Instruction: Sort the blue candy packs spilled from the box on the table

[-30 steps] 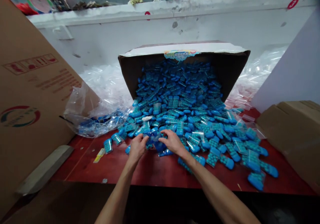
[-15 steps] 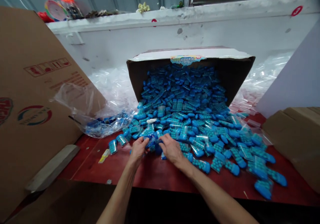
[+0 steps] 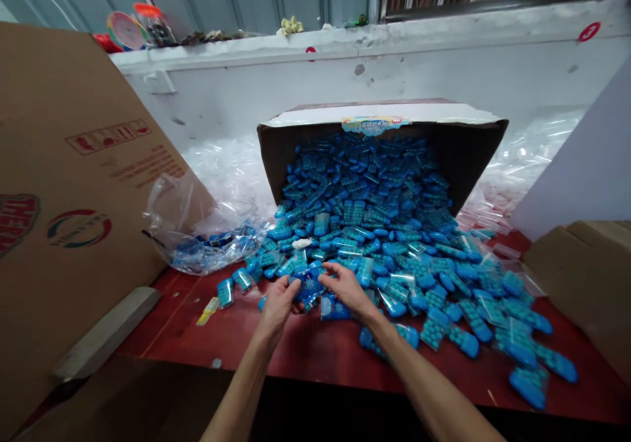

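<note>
Between my hands is a blue printed sleeve [image 3: 309,285], its face toward me. My left hand [image 3: 280,305] pinches its left side between thumb and fingers. At the sleeve's upper right edge, my right hand [image 3: 346,289] is closed, thumb and fingertips on the film. Just below the right hand a second blue printed sleeve [image 3: 334,308] lies on the red table [image 3: 172,337]. Around and behind them spreads a heap of small clear bottles with blue caps and turquoise beads [image 3: 355,213], spilling out of a tipped carton [image 3: 473,166]. A small white piece [image 3: 302,243] lies on the heap.
A clear plastic bag [image 3: 185,251] with blue sleeves lies left of the heap. A tall cardboard box [image 3: 98,185] stands at the left, a grey block [image 3: 108,330] beside it. Another cardboard box [image 3: 586,277] is at the right. A yellow strip [image 3: 208,311] lies on the table.
The blue sleeve between my hands now shows more of its face. The second sleeve has come into sight below my right hand. The whole view has shifted slightly.
</note>
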Demonstrator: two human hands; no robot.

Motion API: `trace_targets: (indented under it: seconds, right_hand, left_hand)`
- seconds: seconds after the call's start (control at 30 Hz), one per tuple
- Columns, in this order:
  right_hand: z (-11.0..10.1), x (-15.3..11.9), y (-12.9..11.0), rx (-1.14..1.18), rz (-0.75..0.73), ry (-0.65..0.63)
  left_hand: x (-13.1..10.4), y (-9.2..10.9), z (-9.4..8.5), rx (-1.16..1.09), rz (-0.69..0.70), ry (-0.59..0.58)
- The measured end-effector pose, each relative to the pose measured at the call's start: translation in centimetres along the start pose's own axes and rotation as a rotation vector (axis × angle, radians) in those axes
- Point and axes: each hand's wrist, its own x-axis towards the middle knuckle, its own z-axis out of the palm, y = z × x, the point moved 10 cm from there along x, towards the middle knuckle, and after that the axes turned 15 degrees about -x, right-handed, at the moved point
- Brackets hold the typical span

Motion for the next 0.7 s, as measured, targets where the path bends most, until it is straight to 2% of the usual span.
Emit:
trace_targets:
  seconds: [0.1, 0.17, 0.27, 0.47, 0.53, 0.63, 0.7]
  right_hand:
    - [0.0, 0.1, 0.4, 0.030, -0.002, -0.090]
    - [-0.4, -0.2, 0.9, 0.038, 0.007, -0.102]
    - [-1.5, -1.0, 1.6, 0.022, 0.020, -0.060]
    - [-4.2, -3.1, 2.4, -0.072, 0.054, 0.085]
    - [-5.0, -3.6, 2.6, -0.107, 0.065, 0.128]
    - [-5.9, -4.3, 3.2, -0.150, 0.082, 0.158]
    - [-6.1, -4.5, 3.6, -0.173, 0.090, 0.160]
  left_hand:
    - [0.2, -2.1, 2.3, -0.063, -0.057, -0.048]
    - [0.2, -3.5, 3.6, -0.117, -0.124, -0.068]
    - [-0.1, -4.3, 5.0, -0.205, -0.156, -0.061]
    - [-1.3, -4.2, 6.9, -0.231, -0.065, 0.033]
    - [-1.6, -4.8, 7.8, -0.260, -0.097, 0.018]
    - [-2.2, -5.9, 8.9, -0.336, -0.169, -0.064]
    - [-2.6, -6.5, 9.0, -0.351, -0.202, -0.089]
